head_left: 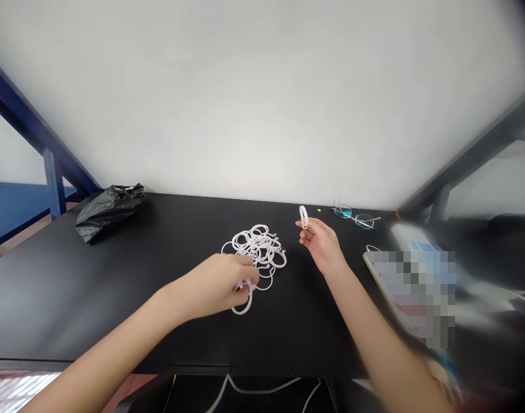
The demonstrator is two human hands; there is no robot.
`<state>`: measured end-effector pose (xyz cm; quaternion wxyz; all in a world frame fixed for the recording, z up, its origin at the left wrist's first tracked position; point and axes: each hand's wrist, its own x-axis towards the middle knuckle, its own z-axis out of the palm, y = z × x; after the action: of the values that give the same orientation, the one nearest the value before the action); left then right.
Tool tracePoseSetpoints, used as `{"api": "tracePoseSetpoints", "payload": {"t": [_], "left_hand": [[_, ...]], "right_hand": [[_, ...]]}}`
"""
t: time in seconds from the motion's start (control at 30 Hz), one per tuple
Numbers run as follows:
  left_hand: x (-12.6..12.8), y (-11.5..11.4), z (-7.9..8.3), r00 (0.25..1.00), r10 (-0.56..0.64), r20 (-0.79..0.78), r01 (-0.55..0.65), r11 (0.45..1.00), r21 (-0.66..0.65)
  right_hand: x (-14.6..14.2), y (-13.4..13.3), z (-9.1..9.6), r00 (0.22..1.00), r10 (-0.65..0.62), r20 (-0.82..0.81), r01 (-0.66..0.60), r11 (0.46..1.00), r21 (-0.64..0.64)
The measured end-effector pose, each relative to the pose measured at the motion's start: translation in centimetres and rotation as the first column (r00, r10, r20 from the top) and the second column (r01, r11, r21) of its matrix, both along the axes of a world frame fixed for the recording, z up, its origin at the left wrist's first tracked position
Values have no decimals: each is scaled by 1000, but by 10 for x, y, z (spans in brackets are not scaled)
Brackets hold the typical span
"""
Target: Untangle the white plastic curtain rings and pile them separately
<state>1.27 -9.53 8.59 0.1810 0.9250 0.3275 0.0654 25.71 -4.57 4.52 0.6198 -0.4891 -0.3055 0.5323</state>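
Note:
A heap of thin white curtain rings (262, 244), some with small eyelets, lies near the middle of the black table. My left hand (223, 281) is at the near left side of the heap, thumb and fingers closed on one white curtain ring (242, 311) that hangs below them. To the right of the heap and above the table, my right hand (325, 244) pinches another white curtain ring (304, 215) upright between thumb and fingertips. The left hand hides part of the heap.
On the black table (180, 223), a crumpled black plastic bag (110, 209) lies at the far left. Eyeglasses (355, 218) rest at the back right. A phone (400, 292), its screen blurred out, is beside my right forearm. White cables (262, 391) hang below the front edge.

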Motion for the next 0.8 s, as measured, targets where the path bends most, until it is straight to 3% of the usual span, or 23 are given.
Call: {"api": "tracePoseSetpoints", "payload": {"t": [0.13,0.37,0.6,0.73,0.8], "left_hand": [[-8,28,7,968,106,228,-99,994,-41],[-11,54,-12,974,153,165,-153,988,-10],[-6,33,-8,964,132,229,-150,987,61],[11,11,-11,998,-21,56,19,999,46],[17,4,-19,998,-42,-46,45,996,82]], "right_hand": [[0,0,0,1000,1,-10,-1,1000,-3],[2,1,-2,1000,7,-11,-7,1000,-4],[2,1,-3,1000,12,-7,-12,1000,-5],[3,2,-4,1000,10,-3,-10,1000,1],[4,2,-4,1000,7,-6,-7,1000,0]]}}
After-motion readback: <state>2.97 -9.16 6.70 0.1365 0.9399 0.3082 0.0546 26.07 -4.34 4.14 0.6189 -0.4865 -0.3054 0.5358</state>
